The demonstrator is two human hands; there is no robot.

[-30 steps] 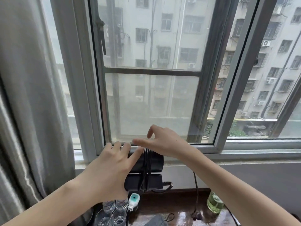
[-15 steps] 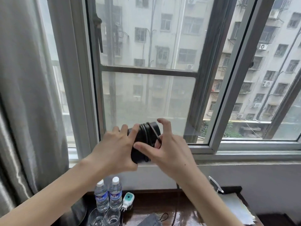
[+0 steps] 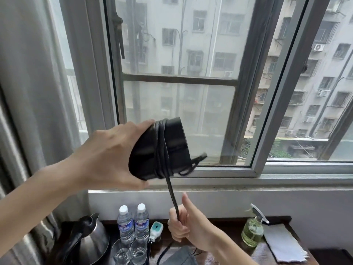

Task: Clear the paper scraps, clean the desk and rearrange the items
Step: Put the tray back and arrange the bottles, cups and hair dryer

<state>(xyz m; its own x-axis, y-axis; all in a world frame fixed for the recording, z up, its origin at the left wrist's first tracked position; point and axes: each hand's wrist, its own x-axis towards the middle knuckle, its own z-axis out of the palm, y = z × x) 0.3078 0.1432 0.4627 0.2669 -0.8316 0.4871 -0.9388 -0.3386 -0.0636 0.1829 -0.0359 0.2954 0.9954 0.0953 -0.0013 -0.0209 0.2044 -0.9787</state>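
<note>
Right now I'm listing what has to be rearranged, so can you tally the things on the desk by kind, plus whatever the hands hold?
Kettle: 1
Bottles: 2
Glasses: 2
Sprayer: 1
Paper: 1
White gadget: 1
Grey cloth: 1
Black device with its cord, held by left hand and right hand: 1
Total: 10

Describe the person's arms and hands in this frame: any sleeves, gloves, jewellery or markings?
Both arms are bare as far up as the view shows, with no sleeve in sight. The left hand and right hand wear no gloves. No rings, watch, bracelets or markings show on the fingers or wrists.
</note>
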